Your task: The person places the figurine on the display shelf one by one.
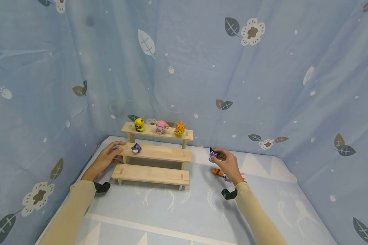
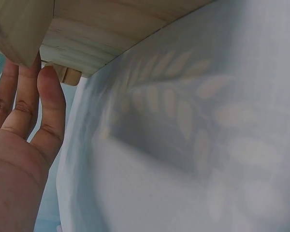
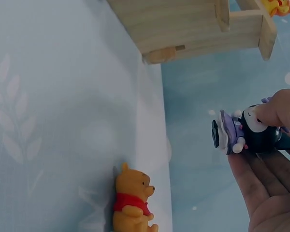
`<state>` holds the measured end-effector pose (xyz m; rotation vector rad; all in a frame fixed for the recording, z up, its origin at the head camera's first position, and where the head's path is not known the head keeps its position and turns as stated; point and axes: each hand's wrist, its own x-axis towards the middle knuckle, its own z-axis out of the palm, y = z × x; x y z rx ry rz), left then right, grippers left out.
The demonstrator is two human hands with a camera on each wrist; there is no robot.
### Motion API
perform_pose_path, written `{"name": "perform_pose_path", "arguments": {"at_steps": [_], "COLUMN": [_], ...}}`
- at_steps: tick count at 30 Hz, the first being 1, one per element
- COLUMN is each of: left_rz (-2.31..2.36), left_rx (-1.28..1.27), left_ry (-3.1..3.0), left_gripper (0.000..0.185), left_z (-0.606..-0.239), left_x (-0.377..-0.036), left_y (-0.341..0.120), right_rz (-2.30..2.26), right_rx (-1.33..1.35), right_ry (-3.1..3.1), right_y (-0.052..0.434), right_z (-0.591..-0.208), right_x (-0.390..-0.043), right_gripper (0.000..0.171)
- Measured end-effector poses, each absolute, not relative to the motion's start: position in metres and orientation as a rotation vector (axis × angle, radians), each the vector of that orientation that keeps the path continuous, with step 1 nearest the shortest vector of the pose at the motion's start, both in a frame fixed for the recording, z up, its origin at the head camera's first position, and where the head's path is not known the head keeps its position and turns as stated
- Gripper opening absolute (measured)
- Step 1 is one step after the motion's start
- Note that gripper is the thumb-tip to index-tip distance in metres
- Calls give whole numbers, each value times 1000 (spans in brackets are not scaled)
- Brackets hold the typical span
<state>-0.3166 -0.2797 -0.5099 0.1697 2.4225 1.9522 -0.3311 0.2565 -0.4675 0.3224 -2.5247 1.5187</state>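
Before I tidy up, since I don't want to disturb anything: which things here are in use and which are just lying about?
In use:
black-and-purple figure, pinched by right hand
wooden stepped shelf, touched by left hand

Lying about:
yellow bear figure on the mat

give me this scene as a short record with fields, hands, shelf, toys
left hand: open, fingers resting on the left end of the wooden shelf
right hand: pinches a black and purple figure, off the shelf
top step: yellow figure, pink figure, orange figure
middle step: grey-blue figure
bottom step: no toys
mat: yellow bear in red shirt lying beneath the right hand
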Motion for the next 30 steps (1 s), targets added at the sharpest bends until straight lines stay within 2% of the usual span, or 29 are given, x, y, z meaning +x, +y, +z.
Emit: {"name": "perform_pose_path", "arguments": {"at_steps": [19, 30], "left_rz": [1971, 1962], "left_rx": [184, 178], "left_ry": [2415, 2419], "left_gripper": [52, 56], "left_z": [-513, -512], "left_x": [-317, -316], "left_y": [-280, -279], "right_rz": [1458, 1462], "right_rx": [406, 486], "right_ry": [-2546, -2503], "right_y": [237, 220], "right_z": [-462, -456], "right_x": [-324, -321], "right_gripper": [35, 34]}}
